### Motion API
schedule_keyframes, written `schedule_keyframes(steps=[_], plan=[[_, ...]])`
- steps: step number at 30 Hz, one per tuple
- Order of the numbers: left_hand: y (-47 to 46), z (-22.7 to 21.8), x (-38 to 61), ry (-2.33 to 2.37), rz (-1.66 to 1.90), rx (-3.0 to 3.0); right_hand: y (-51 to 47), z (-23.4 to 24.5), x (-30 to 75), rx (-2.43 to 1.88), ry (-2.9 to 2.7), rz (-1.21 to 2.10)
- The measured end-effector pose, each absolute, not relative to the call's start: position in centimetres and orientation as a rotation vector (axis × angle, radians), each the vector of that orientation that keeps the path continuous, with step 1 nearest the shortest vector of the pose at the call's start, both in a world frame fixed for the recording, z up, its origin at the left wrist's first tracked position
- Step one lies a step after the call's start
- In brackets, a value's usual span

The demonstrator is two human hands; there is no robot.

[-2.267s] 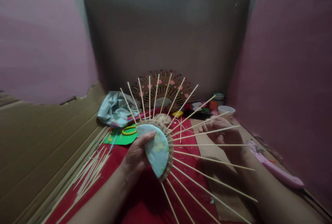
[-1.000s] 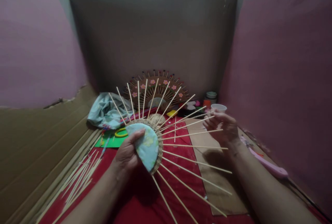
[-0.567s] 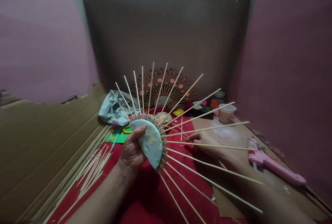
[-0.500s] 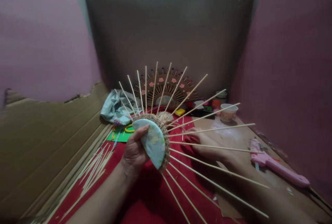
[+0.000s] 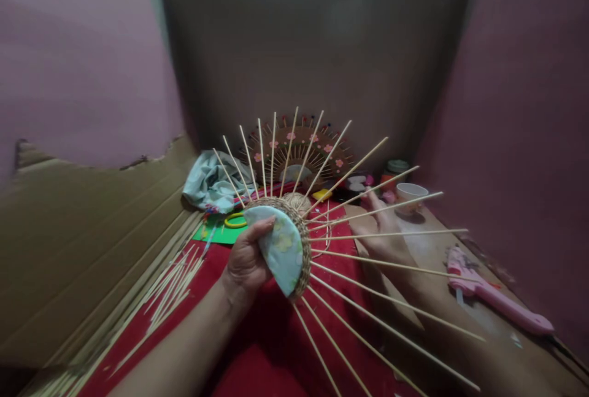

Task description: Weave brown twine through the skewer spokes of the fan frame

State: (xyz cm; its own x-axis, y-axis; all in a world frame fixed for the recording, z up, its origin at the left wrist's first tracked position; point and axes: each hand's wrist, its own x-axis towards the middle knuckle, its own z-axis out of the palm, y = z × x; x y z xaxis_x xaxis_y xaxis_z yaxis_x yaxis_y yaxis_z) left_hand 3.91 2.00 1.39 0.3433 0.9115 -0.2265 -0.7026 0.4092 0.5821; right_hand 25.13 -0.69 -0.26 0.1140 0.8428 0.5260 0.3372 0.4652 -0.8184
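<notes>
My left hand [image 5: 251, 256] grips a half-round fan frame [image 5: 281, 250] by its flat side, thumb on the front. Pale blue floral fabric covers its centre, a braided twine band [image 5: 306, 250] follows the curved edge, and thin wooden sticks [image 5: 368, 219] radiate outward. Behind the right-hand sticks is my right hand [image 5: 384, 231], its fingers apart and partly covered by them; no object shows in it. A loose loop of twine [image 5: 329, 243] hangs beside that hand, and a twine ball [image 5: 297, 202] sits behind the band.
A finished-looking fan with pink flowers [image 5: 301, 139] stands at the back. Loose sticks [image 5: 172, 289] lie left on red cloth [image 5: 271, 348]. Crumpled blue fabric [image 5: 216, 179], yellow-handled scissors [image 5: 235, 220], a cup [image 5: 411, 197] and a pink glue gun [image 5: 497, 299] surround the work.
My right hand has moved up and away from the fan frame, and its fingers have spread. The view has shifted slightly; my left hand keeps its hold.
</notes>
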Motion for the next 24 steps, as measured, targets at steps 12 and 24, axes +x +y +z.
schedule_keyframes(steps=[12,24], plan=[[1.6,1.1,4.2,0.569,1.064,0.390,-2.3,-0.9,21.4,-0.900,-1.166,1.195],[0.9,0.9,4.9,0.510,1.026,0.437,-2.4,-1.2,20.4,-0.799,-1.109,1.505]])
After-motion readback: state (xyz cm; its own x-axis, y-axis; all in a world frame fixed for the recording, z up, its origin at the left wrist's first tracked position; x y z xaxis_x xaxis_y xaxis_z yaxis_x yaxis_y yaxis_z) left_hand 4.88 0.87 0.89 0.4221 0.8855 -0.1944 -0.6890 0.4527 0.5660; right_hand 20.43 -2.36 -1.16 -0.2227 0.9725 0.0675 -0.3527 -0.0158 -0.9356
